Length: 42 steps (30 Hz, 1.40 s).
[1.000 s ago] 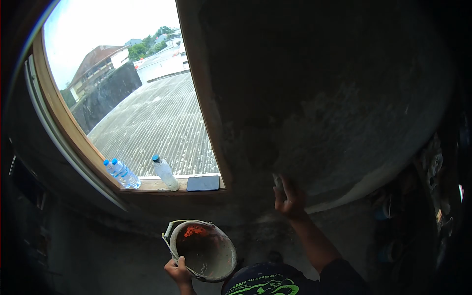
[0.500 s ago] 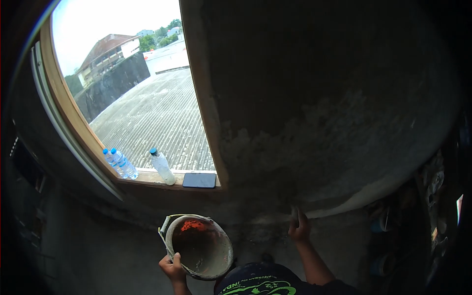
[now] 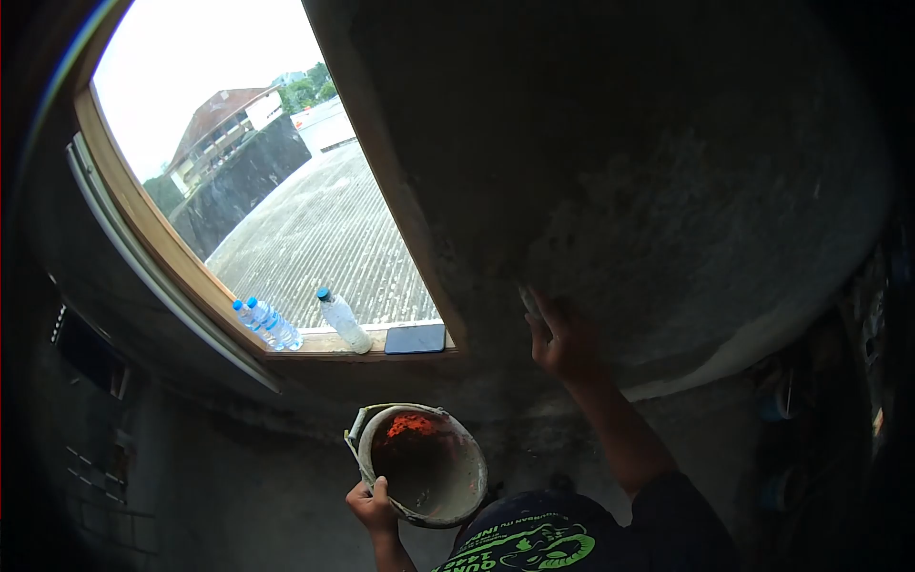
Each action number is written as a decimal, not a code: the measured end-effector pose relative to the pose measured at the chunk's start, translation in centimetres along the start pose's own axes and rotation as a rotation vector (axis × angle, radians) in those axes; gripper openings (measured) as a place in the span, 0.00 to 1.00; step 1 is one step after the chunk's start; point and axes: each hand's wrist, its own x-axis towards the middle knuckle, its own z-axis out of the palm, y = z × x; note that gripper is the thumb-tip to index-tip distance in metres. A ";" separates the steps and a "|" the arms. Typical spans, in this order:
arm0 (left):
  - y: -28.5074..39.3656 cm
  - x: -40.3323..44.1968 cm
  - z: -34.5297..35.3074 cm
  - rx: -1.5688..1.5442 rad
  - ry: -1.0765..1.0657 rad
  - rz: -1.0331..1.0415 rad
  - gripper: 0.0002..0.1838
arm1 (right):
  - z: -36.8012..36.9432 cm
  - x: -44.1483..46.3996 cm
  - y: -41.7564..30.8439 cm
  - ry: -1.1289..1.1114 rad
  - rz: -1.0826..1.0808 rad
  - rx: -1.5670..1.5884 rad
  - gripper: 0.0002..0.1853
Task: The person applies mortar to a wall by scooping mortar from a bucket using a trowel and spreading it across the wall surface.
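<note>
My left hand [image 3: 374, 505] grips the rim of a round bucket [image 3: 464, 477], thumb over the edge, and holds it tilted so its inside shows. Orange-red patches mark the inner wall, and a handle hangs at its left side. My right hand [image 3: 562, 345] is raised against the dark, rough wall [image 3: 648, 219], its fingers closed round a small pale tool [image 3: 529, 299] whose shape is hard to make out in the shade.
Left of the wall is a wooden-framed window [image 3: 381, 205]. On its sill stand two clear bottles [image 3: 274, 326] and a cloudy blue-capped bottle [image 3: 344, 322], beside a dark phone [image 3: 416, 339]. Dim buckets [image 3: 777, 402] are at the right.
Since half a second ago, my right hand has moved up the wall from low down with the tool. My left hand still holds the bucket. The whole view has shifted and tilted.
</note>
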 end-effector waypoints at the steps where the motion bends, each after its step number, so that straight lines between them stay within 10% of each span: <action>1: 0.2 -0.3 -0.1 -0.036 0.003 -0.024 0.14 | 0.5 -1.9 0.7 -0.001 -0.001 -0.001 0.29; 19: 2.7 -0.1 0.0 -0.022 0.029 0.108 0.14 | -3.5 -8.9 13.2 0.085 -0.010 -0.046 0.24; 23: 5.2 -0.6 -0.3 -0.224 0.065 0.097 0.20 | -4.1 -19.7 15.0 0.042 0.196 0.078 0.26; 25: 6.8 -0.7 -0.6 -0.247 0.073 0.146 0.21 | -6.4 -23.2 11.0 -0.157 0.705 0.413 0.24; 29: 7.7 -0.8 -1.1 -0.179 0.070 0.255 0.21 | -10.9 -18.9 1.3 -0.526 1.059 0.663 0.22; 31: 8.5 -0.7 -1.1 -0.149 0.015 0.302 0.21 | -11.3 -15.3 -1.5 -0.715 0.313 0.453 0.23; 42: 6.5 2.5 -3.0 -0.054 -0.089 0.657 0.19 | 1.0 -8.3 -15.2 -1.033 0.104 0.121 0.25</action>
